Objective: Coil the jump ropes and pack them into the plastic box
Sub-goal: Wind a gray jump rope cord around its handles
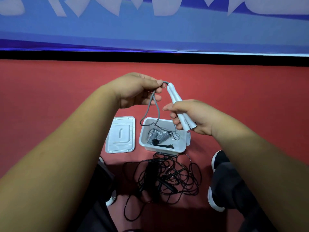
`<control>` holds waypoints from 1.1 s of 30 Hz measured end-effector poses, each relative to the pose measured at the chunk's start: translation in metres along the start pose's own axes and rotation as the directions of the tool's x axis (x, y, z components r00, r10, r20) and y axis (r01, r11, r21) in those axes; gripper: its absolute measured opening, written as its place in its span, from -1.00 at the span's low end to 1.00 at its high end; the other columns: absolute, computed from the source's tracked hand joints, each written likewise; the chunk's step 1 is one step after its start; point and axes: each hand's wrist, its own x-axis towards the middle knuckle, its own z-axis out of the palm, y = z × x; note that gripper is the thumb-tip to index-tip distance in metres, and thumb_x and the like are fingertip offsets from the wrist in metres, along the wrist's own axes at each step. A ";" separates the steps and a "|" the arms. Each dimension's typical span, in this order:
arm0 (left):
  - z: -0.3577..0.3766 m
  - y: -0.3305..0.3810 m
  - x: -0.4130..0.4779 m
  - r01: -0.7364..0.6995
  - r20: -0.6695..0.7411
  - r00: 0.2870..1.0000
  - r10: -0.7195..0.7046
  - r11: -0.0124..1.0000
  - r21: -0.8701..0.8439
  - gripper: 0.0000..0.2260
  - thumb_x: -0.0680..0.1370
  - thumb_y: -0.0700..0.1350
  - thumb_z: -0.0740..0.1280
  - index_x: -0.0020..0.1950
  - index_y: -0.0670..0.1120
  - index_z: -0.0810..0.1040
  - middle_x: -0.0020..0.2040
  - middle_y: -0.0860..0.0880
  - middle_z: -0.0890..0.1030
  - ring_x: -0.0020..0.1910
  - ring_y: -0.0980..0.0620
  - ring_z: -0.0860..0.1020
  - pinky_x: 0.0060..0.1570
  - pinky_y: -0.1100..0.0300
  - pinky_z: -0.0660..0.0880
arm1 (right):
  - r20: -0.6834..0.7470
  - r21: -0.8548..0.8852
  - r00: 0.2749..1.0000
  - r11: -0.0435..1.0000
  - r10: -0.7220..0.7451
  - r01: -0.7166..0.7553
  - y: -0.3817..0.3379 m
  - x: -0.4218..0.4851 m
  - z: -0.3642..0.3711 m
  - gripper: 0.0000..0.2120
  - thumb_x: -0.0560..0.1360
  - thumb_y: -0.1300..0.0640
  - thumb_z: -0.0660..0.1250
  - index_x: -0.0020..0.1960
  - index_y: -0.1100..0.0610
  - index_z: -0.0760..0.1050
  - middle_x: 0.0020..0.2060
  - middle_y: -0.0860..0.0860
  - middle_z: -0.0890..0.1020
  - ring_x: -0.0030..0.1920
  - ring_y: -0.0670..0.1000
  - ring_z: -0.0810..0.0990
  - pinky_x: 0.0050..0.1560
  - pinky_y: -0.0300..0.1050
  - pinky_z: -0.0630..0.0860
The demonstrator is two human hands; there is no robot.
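The person stands over the box (181, 144), both arms held out above it. The right hand (195, 117) is curled round two white handles (175, 101), held side by side and tilted up to the left. The left hand (137, 91) pinches the gray cord (150, 104) between thumb and fingertips, just where it leaves the tops of the handles. The two hands are near each other but not touching.

From the left hand the cord drops in two strands. One loops over the box's left rim, and the rest trails down inside. A wound bundle (161, 138) also lies in the box, gray and black (I cannot tell how many ropes make it up).

The box sits open on the red floor (50, 97), with its lid (120, 134) flat just to its left. In front of the box, between the person's dark shoes (219, 160), the black ropes (167, 174) lie in a loose tangle that reaches the box's near edge. A blue banner (150, 30) runs along the wall beyond.
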 end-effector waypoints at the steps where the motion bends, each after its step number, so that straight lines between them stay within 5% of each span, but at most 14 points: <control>1: 0.000 0.000 0.000 0.013 -0.010 1.000 -0.013 1.000 -0.023 -0.83 0.65 -0.06 0.39 0.15 -0.11 0.68 -0.15 0.01 0.66 -0.16 0.06 0.70 -0.19 0.21 0.66 | -0.004 -0.014 1.000 1.000 0.011 -0.011 0.000 0.000 0.001 -0.72 0.61 0.05 0.43 0.20 0.22 0.67 -0.26 0.02 0.58 -0.34 -0.01 0.57 -0.31 -0.11 0.56; 4: 0.004 -0.001 0.000 0.055 -0.057 0.997 -0.058 0.997 -0.045 -0.86 0.65 -0.06 0.39 0.09 -0.12 0.65 -0.15 -0.02 0.68 -0.19 0.04 0.72 -0.21 0.17 0.69 | -0.029 -0.032 0.999 0.999 0.028 -0.029 0.004 0.001 0.001 -0.64 0.62 -0.13 0.40 0.17 0.14 0.71 -0.21 0.02 0.66 -0.24 0.03 0.66 -0.18 -0.05 0.64; 10: 0.009 -0.006 0.000 0.033 -0.138 0.990 -0.019 0.994 0.103 -0.85 0.64 -0.02 0.43 0.01 -0.10 0.64 -0.11 -0.06 0.75 0.01 -0.17 0.73 0.18 -0.07 0.62 | -0.058 -0.062 0.998 0.998 0.020 -0.024 0.010 0.005 0.006 -0.66 0.68 -0.13 0.29 0.24 0.08 0.64 -0.08 0.04 0.71 -0.13 0.06 0.65 -0.15 -0.05 0.57; 13: 0.011 -0.005 -0.001 -0.008 -0.183 0.982 0.044 0.981 0.195 -0.76 0.61 -0.01 0.46 0.07 -0.18 0.68 -0.09 -0.10 0.76 -0.14 -0.07 0.71 0.03 0.03 0.60 | -0.022 0.007 0.999 1.000 0.030 -0.030 0.012 0.008 0.004 -0.62 0.59 0.02 0.22 0.32 0.08 0.60 -0.04 0.04 0.69 -0.08 0.07 0.62 -0.14 -0.03 0.57; 17: 0.019 -0.005 -0.001 -0.102 -0.239 0.954 0.181 0.946 0.309 -0.77 0.60 -0.07 0.48 0.03 -0.26 0.65 -0.19 -0.13 0.75 -0.33 -0.03 0.71 -0.20 0.07 0.55 | 0.011 0.075 1.000 0.997 -0.016 0.015 0.016 0.013 0.004 -0.32 0.24 0.14 0.25 0.37 0.07 0.58 0.08 0.13 0.63 0.00 0.11 0.59 -0.20 -0.01 0.57; 22: 0.025 -0.002 -0.002 -0.192 -0.267 0.886 0.380 0.823 0.534 -0.78 0.57 0.00 0.50 -0.12 -0.14 0.62 -0.28 -0.04 0.74 -0.39 -0.01 0.71 -0.44 0.22 0.47 | 0.031 0.042 0.984 0.984 -0.175 0.173 0.022 0.019 0.013 -0.33 0.30 0.20 0.36 0.42 0.02 0.51 0.08 0.21 0.63 -0.01 0.09 0.60 -0.23 -0.05 0.52; 28: 0.027 0.002 0.002 -0.274 -0.275 0.885 0.376 0.898 0.345 -0.76 0.59 -0.03 0.48 -0.04 -0.23 0.66 -0.21 -0.10 0.75 -0.28 -0.14 0.73 -0.34 0.10 0.54 | -0.042 -0.141 0.937 0.931 -0.346 0.337 0.020 0.018 0.023 -0.42 0.41 0.03 0.57 0.39 -0.08 0.49 0.18 -0.02 0.69 -0.03 0.05 0.69 -0.17 -0.03 0.58; 33: 0.027 0.006 0.004 -0.316 -0.179 0.913 0.368 0.912 0.261 -0.82 0.65 -0.12 0.41 -0.02 -0.24 0.63 -0.16 -0.17 0.74 -0.32 -0.03 0.67 -0.31 0.16 0.55 | -0.087 -0.078 0.949 0.951 -0.304 0.298 0.017 0.017 0.027 -0.61 0.53 0.22 0.54 0.31 0.14 0.51 -0.09 0.16 0.70 -0.07 0.09 0.72 -0.32 -0.04 0.60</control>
